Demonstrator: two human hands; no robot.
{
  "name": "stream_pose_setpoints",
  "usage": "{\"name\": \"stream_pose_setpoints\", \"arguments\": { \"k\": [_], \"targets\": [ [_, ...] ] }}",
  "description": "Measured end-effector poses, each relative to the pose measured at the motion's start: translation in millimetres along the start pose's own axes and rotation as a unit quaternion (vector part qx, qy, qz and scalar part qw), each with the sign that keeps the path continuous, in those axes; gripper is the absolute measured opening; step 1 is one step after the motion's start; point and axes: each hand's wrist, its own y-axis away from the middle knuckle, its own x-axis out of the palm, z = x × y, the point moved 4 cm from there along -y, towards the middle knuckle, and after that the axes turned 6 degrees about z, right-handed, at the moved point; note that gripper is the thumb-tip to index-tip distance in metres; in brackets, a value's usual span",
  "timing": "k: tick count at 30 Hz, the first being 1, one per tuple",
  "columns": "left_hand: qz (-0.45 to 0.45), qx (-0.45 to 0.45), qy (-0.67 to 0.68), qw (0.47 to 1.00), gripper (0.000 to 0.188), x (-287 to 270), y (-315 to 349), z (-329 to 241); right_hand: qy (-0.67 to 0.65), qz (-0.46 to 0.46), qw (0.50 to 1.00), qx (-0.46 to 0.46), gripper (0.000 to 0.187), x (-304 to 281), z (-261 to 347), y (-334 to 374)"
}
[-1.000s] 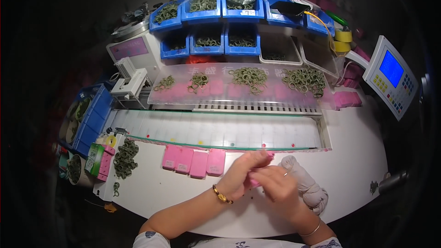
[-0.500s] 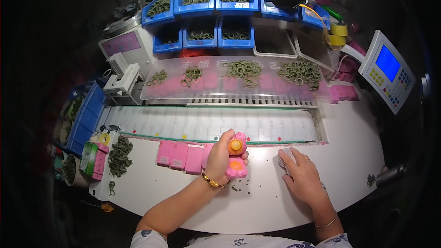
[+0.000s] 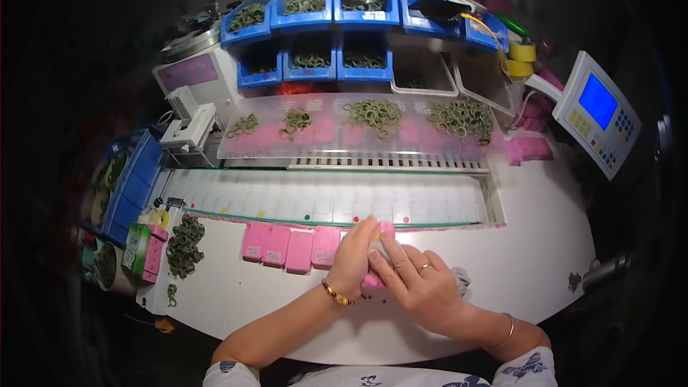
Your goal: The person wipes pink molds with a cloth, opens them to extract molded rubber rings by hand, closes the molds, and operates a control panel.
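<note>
My left hand [image 3: 353, 258] is wrapped round a pink mold [image 3: 371, 282], mostly covered by both hands. A bit of orange shows at its upper edge. My right hand [image 3: 423, 279] lies over the mold's face, its fingers closed on a pale grey cloth pad [image 3: 377, 247] that touches the mold. A crumpled grey cloth bundle [image 3: 462, 282] shows beside the right hand; whether it joins the pad I cannot tell. Left of my hands, several pink blocks [image 3: 299, 249] stand in a row, some with white labels.
Behind my hands runs a long white recessed strip [image 3: 337, 197] with coloured dots. Beyond it, a clear tray [image 3: 333, 136] carries piles of green rings [image 3: 459, 120], below blue bins [image 3: 302, 11]. More rings [image 3: 186, 246] lie at left. A control panel [image 3: 598, 115] stands at right.
My right hand has moved left from the table onto the pink mold, bringing the pale pad against it. The mold's orange middle, visible before, is now mostly covered.
</note>
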Motion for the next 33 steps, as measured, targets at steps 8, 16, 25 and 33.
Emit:
{"name": "stream_pose_setpoints", "arguments": {
  "k": [8,16,25,33],
  "targets": [
    [0.039,-0.07,0.034,0.996,0.036,-16,7,4,-0.139,0.013,0.99,0.013,0.057,17,-15,16],
    [0.016,-0.112,0.021,0.993,0.038,-14,9,3,-0.222,0.014,0.973,0.066,0.061,-3,-37,13],
    [0.026,-0.062,0.039,0.997,0.032,-6,13,0,-0.141,0.047,0.989,0.007,0.046,-9,-18,6],
    [0.02,0.053,-0.017,0.998,0.033,-2,16,-25,-0.142,-0.072,0.987,0.03,0.05,-52,-16,-11]
  ]
}}
